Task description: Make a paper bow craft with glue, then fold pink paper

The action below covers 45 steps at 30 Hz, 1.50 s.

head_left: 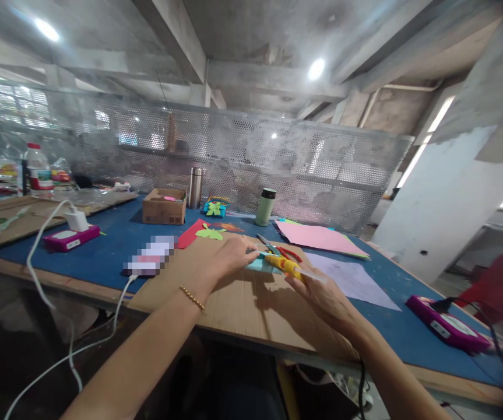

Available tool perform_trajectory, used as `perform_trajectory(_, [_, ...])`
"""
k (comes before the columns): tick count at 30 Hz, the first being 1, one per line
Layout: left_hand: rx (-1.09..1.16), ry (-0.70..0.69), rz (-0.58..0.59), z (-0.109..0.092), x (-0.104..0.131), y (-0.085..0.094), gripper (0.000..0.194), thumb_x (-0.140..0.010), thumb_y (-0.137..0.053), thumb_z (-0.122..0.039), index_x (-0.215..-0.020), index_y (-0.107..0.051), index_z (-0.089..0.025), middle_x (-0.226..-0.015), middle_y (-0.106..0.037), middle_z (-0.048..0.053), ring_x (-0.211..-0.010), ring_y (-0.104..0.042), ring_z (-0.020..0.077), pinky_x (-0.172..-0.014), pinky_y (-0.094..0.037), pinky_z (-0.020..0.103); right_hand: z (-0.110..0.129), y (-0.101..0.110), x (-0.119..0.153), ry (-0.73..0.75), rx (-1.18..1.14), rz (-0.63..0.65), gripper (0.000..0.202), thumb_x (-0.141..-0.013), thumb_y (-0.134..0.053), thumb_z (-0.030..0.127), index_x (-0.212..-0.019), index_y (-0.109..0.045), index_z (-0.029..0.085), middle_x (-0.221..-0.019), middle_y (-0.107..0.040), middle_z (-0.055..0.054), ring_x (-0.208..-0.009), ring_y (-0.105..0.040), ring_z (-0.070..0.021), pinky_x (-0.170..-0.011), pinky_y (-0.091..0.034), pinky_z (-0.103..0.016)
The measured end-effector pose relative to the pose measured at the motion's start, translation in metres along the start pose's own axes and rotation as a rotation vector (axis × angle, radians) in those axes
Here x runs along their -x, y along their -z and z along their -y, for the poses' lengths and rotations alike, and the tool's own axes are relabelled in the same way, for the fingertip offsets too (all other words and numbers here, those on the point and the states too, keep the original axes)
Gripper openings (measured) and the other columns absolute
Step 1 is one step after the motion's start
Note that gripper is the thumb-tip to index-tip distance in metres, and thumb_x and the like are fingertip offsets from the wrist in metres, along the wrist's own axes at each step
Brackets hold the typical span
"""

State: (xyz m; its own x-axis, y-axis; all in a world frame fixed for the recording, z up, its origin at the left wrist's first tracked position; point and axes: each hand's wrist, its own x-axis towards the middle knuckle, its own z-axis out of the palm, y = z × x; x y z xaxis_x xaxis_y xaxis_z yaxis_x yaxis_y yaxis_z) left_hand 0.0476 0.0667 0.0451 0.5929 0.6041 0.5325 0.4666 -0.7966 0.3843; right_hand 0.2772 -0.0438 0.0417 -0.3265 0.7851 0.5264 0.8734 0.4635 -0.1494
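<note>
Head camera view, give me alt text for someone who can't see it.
A person's right hand holds a yellow glue gun at light-blue paper, with the left hand beside it, above a cardboard sheet. Red-handled scissors lie just beyond; a green butterfly-shaped cutout is farther left.

Over my feed I saw what looked like a craft workshop, with bare concrete beams [175, 35] overhead and a perforated metal screen [234, 140] behind the blue worktable [113, 251]. Pink paper [321, 236], a green cut-out [210, 233] and a yellow glue gun [285, 265] pointed to handwork.
</note>
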Motion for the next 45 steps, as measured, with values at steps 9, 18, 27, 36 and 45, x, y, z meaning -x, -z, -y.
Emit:
perform_trajectory(9, [-0.012,-0.023,-0.021,0.007,-0.002,-0.006,0.029,-0.093,-0.054,-0.03,-0.079,-0.076,-0.018,-0.078,-0.071,0.005,-0.071,-0.056,0.017,-0.067,-0.037,0.029,0.004,0.003,0.0,-0.017,0.011,0.014,0.036,-0.099,-0.048,0.036,-0.133,-0.059,0.032,-0.13,-0.065,-0.006,-0.112,-0.066,-0.0267,-0.094,-0.057,-0.048])
perform_trajectory(18, [-0.018,0.005,-0.014,0.008,-0.002,-0.007,0.029,-0.092,-0.054,-0.03,-0.079,-0.075,-0.018,-0.08,-0.071,0.006,-0.074,-0.057,0.0177,-0.07,-0.038,0.029,0.001,0.003,0.0,-0.021,0.019,-0.002,0.033,-0.1,-0.048,0.038,-0.127,-0.063,0.031,-0.126,-0.067,-0.007,-0.114,-0.065,-0.0276,-0.094,-0.057,-0.048])
perform_trajectory(27, [-0.005,-0.001,-0.007,0.008,-0.002,-0.007,0.028,-0.092,-0.053,-0.03,-0.084,-0.077,-0.018,-0.082,-0.073,0.006,-0.075,-0.058,0.0184,-0.072,-0.04,0.029,0.0,0.003,0.001,-0.035,0.023,0.007,0.033,-0.1,-0.048,0.039,-0.124,-0.067,0.028,-0.108,-0.072,-0.008,-0.095,-0.07,-0.0255,-0.083,-0.059,-0.043])
perform_trajectory(36, [-0.006,0.003,-0.027,0.007,-0.002,-0.005,0.027,-0.092,-0.053,-0.027,-0.085,-0.078,-0.018,-0.08,-0.072,0.005,-0.074,-0.056,0.0178,-0.071,-0.039,0.028,0.001,0.008,0.003,-0.076,0.021,-0.025,0.027,-0.098,-0.047,0.042,-0.105,-0.071,0.031,-0.095,-0.073,-0.004,-0.091,-0.07,-0.0256,-0.076,-0.058,-0.039])
perform_trajectory(45, [0.005,0.062,-0.053,0.004,-0.001,-0.002,0.025,-0.089,-0.055,-0.024,-0.09,-0.079,-0.016,-0.088,-0.075,0.007,-0.078,-0.061,0.0192,-0.075,-0.043,0.029,-0.028,0.038,0.045,-0.216,0.126,-0.084,0.041,-0.097,-0.041,0.055,-0.078,-0.062,0.025,-0.07,-0.069,-0.003,-0.062,-0.064,-0.0201,-0.057,-0.05,-0.031])
